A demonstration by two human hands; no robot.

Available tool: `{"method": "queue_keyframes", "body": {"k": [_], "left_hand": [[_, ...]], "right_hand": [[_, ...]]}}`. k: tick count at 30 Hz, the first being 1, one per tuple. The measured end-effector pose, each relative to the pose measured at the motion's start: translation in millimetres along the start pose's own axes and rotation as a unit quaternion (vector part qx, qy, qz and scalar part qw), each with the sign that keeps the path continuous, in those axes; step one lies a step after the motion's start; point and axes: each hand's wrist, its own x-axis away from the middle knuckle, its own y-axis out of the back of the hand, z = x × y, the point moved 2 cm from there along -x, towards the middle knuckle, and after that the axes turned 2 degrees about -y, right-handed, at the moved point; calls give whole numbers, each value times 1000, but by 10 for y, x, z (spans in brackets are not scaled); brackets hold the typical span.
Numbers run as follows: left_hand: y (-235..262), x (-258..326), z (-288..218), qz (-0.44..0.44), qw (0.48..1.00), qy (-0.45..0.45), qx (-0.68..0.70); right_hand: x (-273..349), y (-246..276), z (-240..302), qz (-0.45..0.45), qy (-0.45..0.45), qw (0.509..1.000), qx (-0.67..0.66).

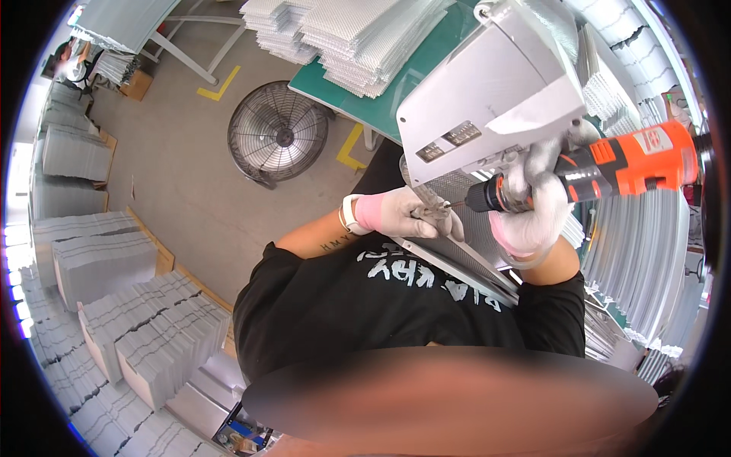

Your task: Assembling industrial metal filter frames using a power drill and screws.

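- Your right hand (533, 213), in a white knit glove, is wrapped tight around the grip of the orange and black power drill (609, 169).
- The drill's long axis runs nearly level across the view: its orange rear points out to your right, and its black chuck points left toward your other hand.
- The thin bit (455, 204) sticks out of the chuck and carries that line on, with its tip right at the fingertips of your left hand.
- Your left hand (411, 215), gloved in white with a pink cuff (a pale watch band sits at the wrist), is curled with the fingers pressed together against the edge of the perforated metal mesh panel (464, 221); whether it pinches a screw there, you cannot tell from this view.
- The mesh panel slants from between your hands down toward your chest, with its framed lower edge lying across your black shirt.
- Just above both hands sits the grey sheet-metal housing (495, 91), tilted, with its lower corner close over the drill's chuck.
- Beyond the housing, the green tabletop (396, 99) carries stacks of mesh sheets (343, 30).
- Well off to the left of your left hand, a round fan (278, 137) stands on the floor.
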Motion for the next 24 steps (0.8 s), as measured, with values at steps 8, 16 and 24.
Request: {"method": "queue_keyframes", "body": {"k": [8, 16, 24], "left_hand": [[34, 18, -54, 0, 998, -36, -50], [50, -40, -125, 16, 998, -39, -41], [66, -45, -131, 4, 998, -50, -42]], "right_hand": [[-426, 63, 478, -76, 113, 988, 69], [-635, 322, 881, 19, 109, 994, -14], [-737, 305, 1060, -210, 243, 947, 20]]}}
